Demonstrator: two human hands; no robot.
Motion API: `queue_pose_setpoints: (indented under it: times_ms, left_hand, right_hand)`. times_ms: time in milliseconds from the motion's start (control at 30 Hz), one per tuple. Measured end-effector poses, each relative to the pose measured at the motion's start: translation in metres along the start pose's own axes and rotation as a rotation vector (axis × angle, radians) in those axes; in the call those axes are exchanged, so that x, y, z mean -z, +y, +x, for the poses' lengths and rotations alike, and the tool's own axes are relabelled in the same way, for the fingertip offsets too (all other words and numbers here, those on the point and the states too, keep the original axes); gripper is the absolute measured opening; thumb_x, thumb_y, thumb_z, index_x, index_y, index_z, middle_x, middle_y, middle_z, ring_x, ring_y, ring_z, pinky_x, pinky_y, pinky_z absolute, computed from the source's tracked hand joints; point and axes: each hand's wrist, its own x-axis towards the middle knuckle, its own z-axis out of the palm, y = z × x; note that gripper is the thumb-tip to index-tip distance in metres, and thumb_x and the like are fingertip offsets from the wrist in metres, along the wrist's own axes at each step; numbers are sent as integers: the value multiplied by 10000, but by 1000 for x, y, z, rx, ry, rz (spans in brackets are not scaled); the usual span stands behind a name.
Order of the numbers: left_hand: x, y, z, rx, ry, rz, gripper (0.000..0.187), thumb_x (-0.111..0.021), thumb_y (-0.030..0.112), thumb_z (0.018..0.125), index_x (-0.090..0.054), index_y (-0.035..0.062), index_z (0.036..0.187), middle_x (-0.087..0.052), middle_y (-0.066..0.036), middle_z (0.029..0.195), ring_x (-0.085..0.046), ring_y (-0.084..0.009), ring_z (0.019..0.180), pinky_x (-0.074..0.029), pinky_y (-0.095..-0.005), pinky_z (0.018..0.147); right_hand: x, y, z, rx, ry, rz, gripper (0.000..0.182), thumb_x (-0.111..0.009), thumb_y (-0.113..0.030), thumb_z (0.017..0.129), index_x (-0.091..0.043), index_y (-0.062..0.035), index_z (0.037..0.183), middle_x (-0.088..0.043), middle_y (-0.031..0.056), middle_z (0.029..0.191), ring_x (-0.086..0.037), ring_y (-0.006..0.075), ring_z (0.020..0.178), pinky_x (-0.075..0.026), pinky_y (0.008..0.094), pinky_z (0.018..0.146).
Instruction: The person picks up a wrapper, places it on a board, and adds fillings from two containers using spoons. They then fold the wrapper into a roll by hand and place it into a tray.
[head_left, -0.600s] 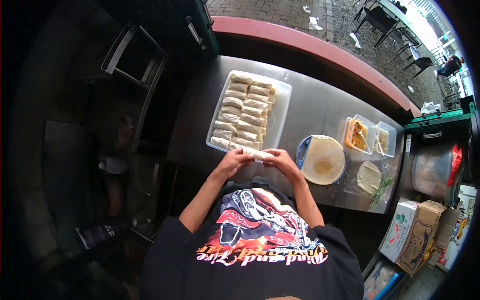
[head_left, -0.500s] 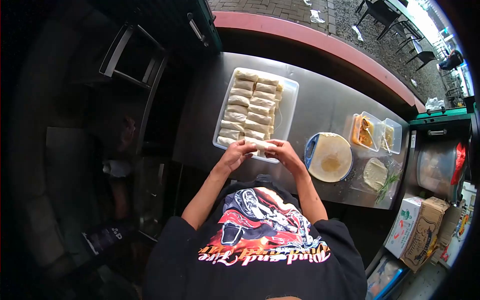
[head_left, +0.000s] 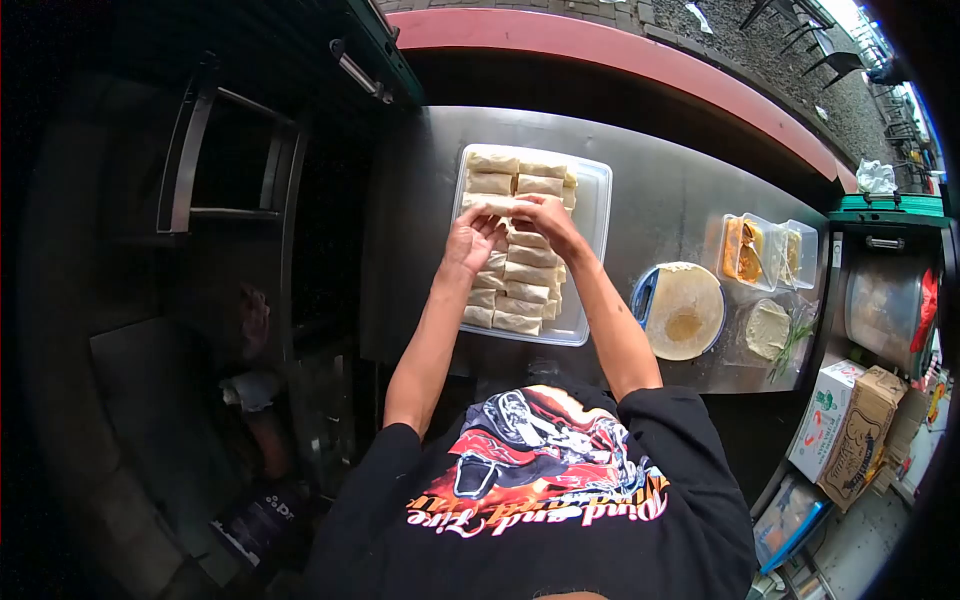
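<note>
A pale spring roll (head_left: 490,204) is held crosswise over the far part of a clear plastic tray (head_left: 601,250). My left hand (head_left: 472,240) grips its left end, with the thumb side up against the wrapper. At its right end are the pinched fingers of my right hand (head_left: 548,220). Under and around both hands, rows of uncooked spring rolls (head_left: 530,273) fill much of the tray in two columns. My hands and forearms hide some of these rolls.
Right of the tray, a round board (head_left: 685,312) with a blue edge bears a wrapper. Beyond it stand a container of orange filling (head_left: 742,250) with a spoon and a second small container (head_left: 794,255). A plastic bag holds a stack of wrappers (head_left: 767,330) beside green stalks (head_left: 792,345).
Both hands have moved from the near edge of the tray to its far part, with the spring roll still between them. The camera view has shifted slightly.
</note>
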Motion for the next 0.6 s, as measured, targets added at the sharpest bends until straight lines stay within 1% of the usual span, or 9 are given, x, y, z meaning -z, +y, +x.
queue_pose_setpoints:
  times_ms: [100,133,233,267,300,367,433,500,600]
  left_hand:
    - [-12,10,13,-54,55,-76,328,-635,181,873,-548,42,1157,-571,-79,1197,-527,-227,1154,-410,-426,1018]
    - [-15,13,14,-66,66,-51,446,-630,215,872,-492,31,1254,-526,-93,1292,-479,-233,1237,-352,-432,1082]
    - [-23,20,17,-81,54,-102,538,-614,234,880,-434,15,1338,-493,-116,1362,-436,-248,1304,-315,-444,1121]
    - [-25,21,17,-78,44,-100,602,-596,244,890,-373,0,1393,-451,-130,1421,-402,-261,1346,-280,-458,1147]
    - [-26,22,17,-75,50,-103,602,-596,244,890,-373,0,1393,-451,-130,1421,-402,-261,1346,-280,-458,1147]
    - [-28,21,16,-87,60,-109,578,-581,245,898,-384,-12,1377,-456,-140,1412,-426,-269,1326,-293,-465,1143]
    - [-24,20,16,-90,71,-93,567,-577,238,904,-386,-8,1377,-478,-144,1383,-465,-269,1285,-327,-456,1117]
    - [-25,19,11,-93,80,-76,555,-573,232,909,-389,-4,1377,-500,-147,1354,-504,-269,1245,-362,-447,1091]
    - [-32,16,2,-237,224,389,501,-565,210,932,-419,9,1367,-566,-133,1247,-584,-251,1114,-452,-407,964]
  right_hand:
    - [-4,-4,27,-10,21,-8,262,-674,-139,830,-656,37,1024,-685,86,899,-652,136,776,-544,252,708]
    - [-4,-3,39,1,25,-1,260,-674,-133,829,-655,35,1026,-687,87,903,-653,136,776,-547,255,708]
    - [-8,-6,53,18,42,21,272,-680,-145,817,-664,29,1025,-683,74,877,-634,119,733,-527,244,659]
    - [-9,-10,58,-6,66,-61,260,-681,-153,839,-665,17,1034,-685,74,915,-645,127,796,-537,254,714]
    - [-8,-10,63,-29,88,-142,248,-682,-162,860,-666,4,1044,-688,75,953,-656,135,860,-548,265,770]
    - [-9,-6,68,-48,88,-113,241,-674,-173,863,-677,2,1028,-693,71,948,-654,129,824,-536,253,749]
    - [-12,-6,69,38,147,-107,295,-697,-191,789,-688,24,990,-651,31,761,-545,79,583,-419,236,494]
    - [-13,-8,67,45,164,-165,297,-696,-195,787,-689,22,990,-658,42,759,-559,79,588,-429,235,500]
    - [-15,-15,64,56,205,-298,294,-705,-198,793,-687,14,997,-677,74,781,-608,90,644,-469,239,544]
